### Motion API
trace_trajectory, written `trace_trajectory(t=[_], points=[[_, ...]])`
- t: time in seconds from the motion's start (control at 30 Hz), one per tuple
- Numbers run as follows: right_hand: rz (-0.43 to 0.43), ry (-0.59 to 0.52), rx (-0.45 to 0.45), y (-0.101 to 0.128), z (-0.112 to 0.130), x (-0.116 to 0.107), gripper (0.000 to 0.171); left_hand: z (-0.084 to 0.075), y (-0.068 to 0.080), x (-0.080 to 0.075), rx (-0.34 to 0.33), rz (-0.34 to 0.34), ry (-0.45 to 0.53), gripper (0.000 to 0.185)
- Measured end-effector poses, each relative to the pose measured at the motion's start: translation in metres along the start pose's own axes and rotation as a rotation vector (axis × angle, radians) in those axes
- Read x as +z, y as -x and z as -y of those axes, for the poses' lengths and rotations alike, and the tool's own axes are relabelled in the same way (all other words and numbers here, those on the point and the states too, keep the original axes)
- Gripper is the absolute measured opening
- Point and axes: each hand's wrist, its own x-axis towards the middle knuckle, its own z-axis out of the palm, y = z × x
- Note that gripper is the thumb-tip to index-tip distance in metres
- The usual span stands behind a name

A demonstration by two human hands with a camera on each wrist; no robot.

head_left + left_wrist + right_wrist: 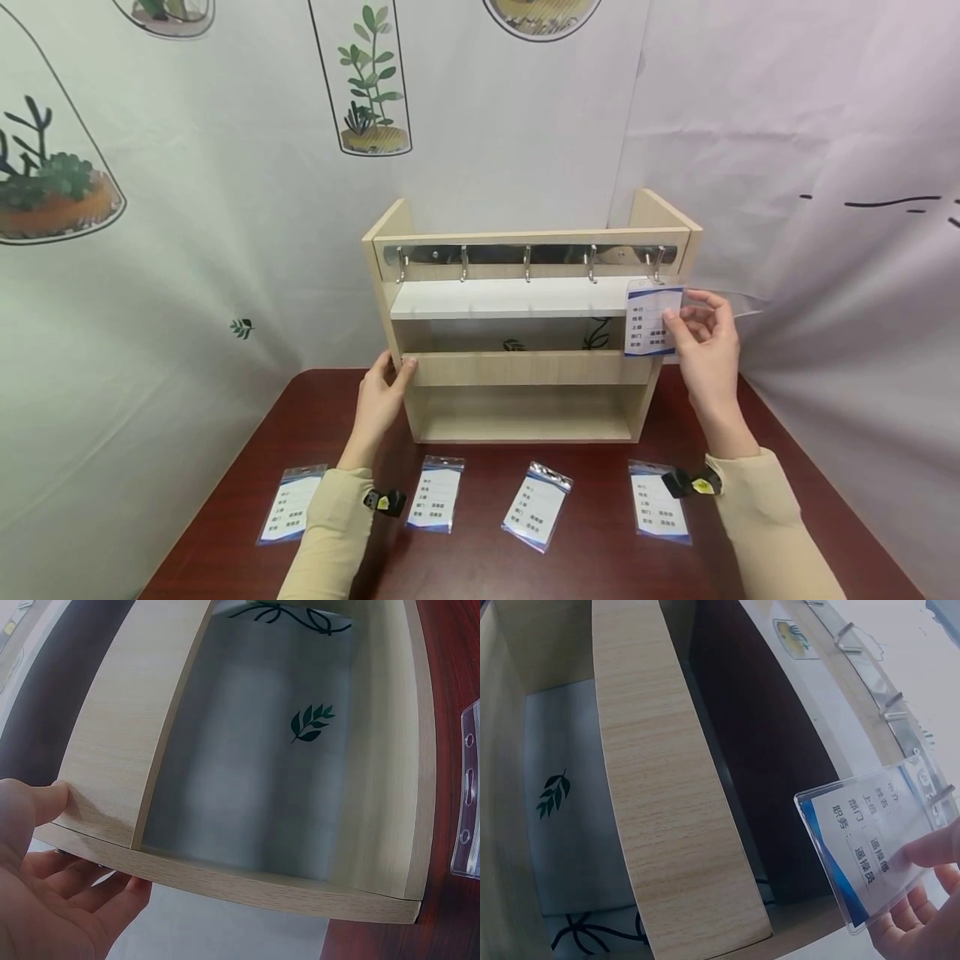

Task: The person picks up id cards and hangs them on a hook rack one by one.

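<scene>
My right hand [703, 333] pinches a badge holder [651, 321] by its right edge, thumb on the front and fingers behind. In the head view the badge's top overlaps the rightmost hook [659, 263] of the metal hook rail [495, 254]. The right wrist view shows the clear sleeve [866, 840] upright beside that hook, its printed card facing out. My left hand [382, 390] grips the left side panel of the wooden shelf [525, 368], with the thumb [51, 802] in front and the fingers around the outer side.
On the dark red table [480, 567] lie several more badge holders, among them one at far left [292, 504], one left of centre [435, 496], a tilted one [537, 507] and one at right [660, 502]. A printed cloth [510, 125] hangs behind the shelf.
</scene>
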Motion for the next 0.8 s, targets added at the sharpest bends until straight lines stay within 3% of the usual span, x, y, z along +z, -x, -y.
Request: trace_trajectory(t=[0.3,0.8], points=[[-0.019,-0.052,0.01,0.002,0.0,-0.006,0.025,0.001,0.0,0.0,0.0,-0.004,0.003,0.057],[-0.005,0.016,0.083,0.001,-0.015,-0.039,0.018,0.002,-0.001,0.001,-0.01,-0.004,0.013,0.057]])
